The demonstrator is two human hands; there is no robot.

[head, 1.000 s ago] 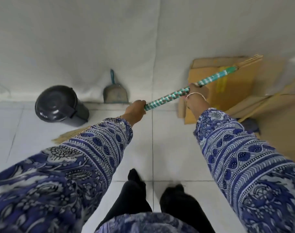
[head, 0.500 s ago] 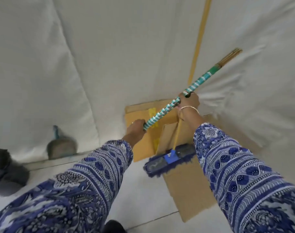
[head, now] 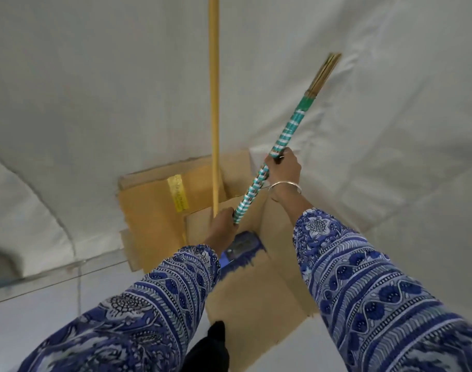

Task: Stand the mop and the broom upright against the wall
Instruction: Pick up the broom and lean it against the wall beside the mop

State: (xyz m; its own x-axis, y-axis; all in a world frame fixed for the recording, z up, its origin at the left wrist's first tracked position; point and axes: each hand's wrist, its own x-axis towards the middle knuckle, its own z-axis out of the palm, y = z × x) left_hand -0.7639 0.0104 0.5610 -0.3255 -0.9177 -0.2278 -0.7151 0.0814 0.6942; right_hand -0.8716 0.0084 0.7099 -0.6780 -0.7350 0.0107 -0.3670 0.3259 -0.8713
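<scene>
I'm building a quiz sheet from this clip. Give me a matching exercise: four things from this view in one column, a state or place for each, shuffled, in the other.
Things:
1. teal-and-white wrapped broom handle
2. yellow wooden mop pole
3. blue mop head
4. flattened brown cardboard

States:
A. propped against the wall
B. tilted, gripped by both hands
C. upright against the wall
D. down on cardboard, partly behind a sleeve

Pairs: 1-B, 2-C, 3-D, 4-A
</scene>
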